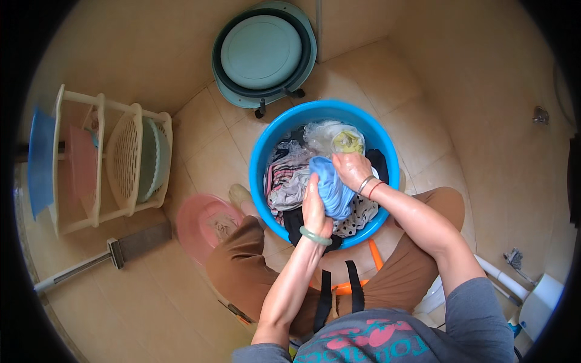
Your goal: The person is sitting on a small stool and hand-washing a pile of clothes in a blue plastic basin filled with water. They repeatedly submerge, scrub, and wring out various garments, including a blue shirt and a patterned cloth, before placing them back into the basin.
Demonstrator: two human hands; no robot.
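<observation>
Both hands are over a round blue basin (258, 181) filled with wet laundry and some suds. Between them is a bunched light blue cloth garment (333, 192). My left hand (315, 210), with a green bangle at the wrist, holds its left side, fingers pointing up. My right hand (353, 170) is closed on its upper right part, its fingertips partly hidden. Under and around them lie a pink-and-grey patterned garment (286, 186), a white polka-dot cloth (361, 216), dark cloth (295, 222), and a whitish piece with a yellow-green patch (347, 142).
Left of the basin sits a pink basin (203, 224) with a cloth in it. A cream rack (101, 158) holding several basins stands farther left, beside a flat mop (142, 243). A folded grey-green basin (261, 51) leans on the far wall. A tap (540, 115) projects at right.
</observation>
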